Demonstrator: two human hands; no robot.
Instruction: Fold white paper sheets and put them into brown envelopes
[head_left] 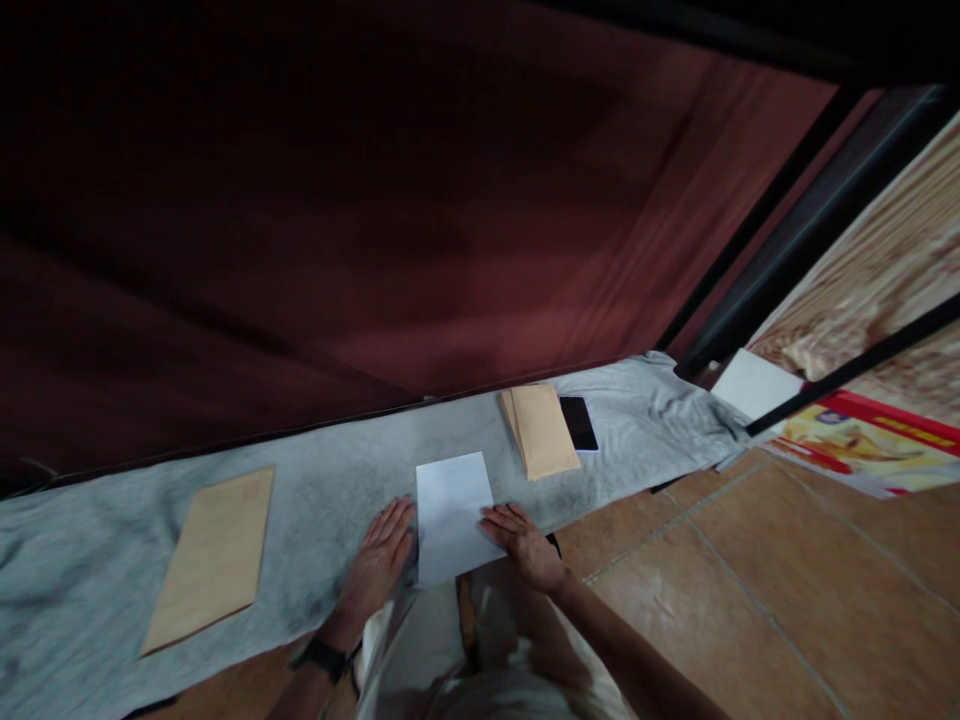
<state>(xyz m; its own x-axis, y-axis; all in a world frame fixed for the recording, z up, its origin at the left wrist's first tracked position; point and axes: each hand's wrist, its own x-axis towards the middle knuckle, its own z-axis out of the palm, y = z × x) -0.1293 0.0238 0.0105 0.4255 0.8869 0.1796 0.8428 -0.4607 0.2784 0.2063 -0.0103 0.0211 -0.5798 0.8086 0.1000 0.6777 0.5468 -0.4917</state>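
White sheet (452,515) between flat left hand (380,560) and right hand (525,542).

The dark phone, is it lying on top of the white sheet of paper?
No, the phone lies beside the envelope stack, apart from the white sheet.

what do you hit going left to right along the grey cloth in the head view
brown envelope → left hand → white sheet → right hand → stack of brown envelopes → black phone
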